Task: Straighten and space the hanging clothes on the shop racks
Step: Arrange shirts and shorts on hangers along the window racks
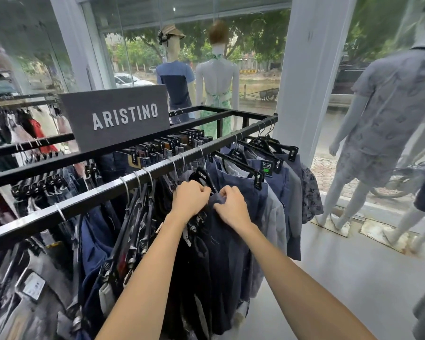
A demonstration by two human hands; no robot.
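Observation:
A black metal rack (88,203) runs from lower left to upper right, with dark trousers and shorts hanging from it on black clip hangers. My left hand (189,198) and my right hand (232,204) meet at the top of a dark navy garment (221,244) in the middle of the front rail. Both hands pinch its waistband just below a black hanger (203,177) marked ARISTINO. Blue and grey shorts (275,192) hang spaced out to the right. Tightly packed dark clothes (135,217) hang to the left.
A grey ARISTINO sign (118,116) stands on the rack's top. A second rack of jeans (162,149) lies behind, another at far left. Dressed mannequins stand by the window (176,79) and at right (378,119). A white pillar (307,77) rises beyond the rack's end.

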